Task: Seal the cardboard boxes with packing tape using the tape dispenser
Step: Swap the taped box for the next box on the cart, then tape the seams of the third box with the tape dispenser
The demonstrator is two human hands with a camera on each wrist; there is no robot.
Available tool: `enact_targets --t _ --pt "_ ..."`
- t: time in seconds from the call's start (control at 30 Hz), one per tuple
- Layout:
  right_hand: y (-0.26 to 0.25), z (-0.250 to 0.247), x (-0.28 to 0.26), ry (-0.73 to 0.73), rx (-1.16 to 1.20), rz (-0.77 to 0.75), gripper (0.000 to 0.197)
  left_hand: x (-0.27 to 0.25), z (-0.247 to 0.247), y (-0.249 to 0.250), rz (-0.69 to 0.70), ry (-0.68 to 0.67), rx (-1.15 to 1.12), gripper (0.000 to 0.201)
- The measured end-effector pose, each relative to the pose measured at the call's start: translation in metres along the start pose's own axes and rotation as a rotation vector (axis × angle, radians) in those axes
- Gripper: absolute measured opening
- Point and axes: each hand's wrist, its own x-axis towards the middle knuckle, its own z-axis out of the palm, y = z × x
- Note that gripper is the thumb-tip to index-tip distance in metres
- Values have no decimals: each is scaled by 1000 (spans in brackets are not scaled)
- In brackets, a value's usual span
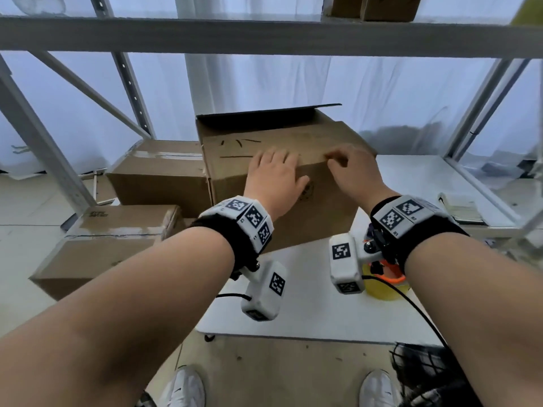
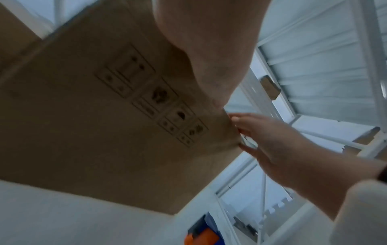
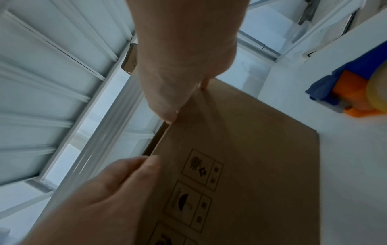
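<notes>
A brown cardboard box (image 1: 323, 207) (image 2: 83, 132) (image 3: 261, 157) stands on the white table (image 1: 293, 306). Its rear flap (image 1: 264, 116) is raised and its front flap lies down. My left hand (image 1: 273, 174) (image 3: 100, 190) lies flat on the front flap, thumb over the front edge. My right hand (image 1: 352, 168) (image 2: 272, 140) has bent fingers on the flap further right, and its thumb (image 3: 167, 114) presses the top front edge. The tape dispenser (image 1: 388, 284) (image 2: 201, 235) (image 3: 356, 92), orange and blue with a yellowish roll, lies on the table under my right wrist. Neither hand holds it.
Two taped boxes (image 1: 158, 171) (image 1: 105, 239) sit low on the left. A grey shelf beam (image 1: 264, 36) crosses overhead, with slanted uprights on both sides. A notebook (image 1: 461, 207) lies on the table's right part. My shoes (image 1: 185, 389) show below the table edge.
</notes>
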Motion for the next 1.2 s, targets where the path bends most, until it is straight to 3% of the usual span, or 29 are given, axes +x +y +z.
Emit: enact_targets --t 0.17,0.23,0.33,0.4,0.53,0.63,0.8,0.97,1.1,1.2 --pt "28 -32 -23 25 56 115 20 8 32 50 39 20 47 67" --pt "59 -37 -39 -14 -79 279 27 4 44 71 57 24 76 70" --pt "101 -35 -65 -194 -254 638 56 -1 59 91 53 38 93 69" --pt "115 -30 -75 -312 -264 760 59 -4 68 99 38 53 54 68" --pt "128 -23 -86 -480 -325 704 18 -18 90 116 93 -47 -2 64" --pt "135 -15 -91 -564 -460 627 14 -25 103 113 86 -134 31 62" --pt "139 -21 -90 -422 -587 501 9 -25 102 99 106 -140 74 60" --pt "129 -29 -91 -282 -334 668 50 -24 79 96 133 -107 92 58" --pt "113 -39 -101 -163 -132 768 50 -12 34 76 188 2 141 60" --pt "95 -51 -105 8 -59 647 41 6 -8 36 103 10 113 67"
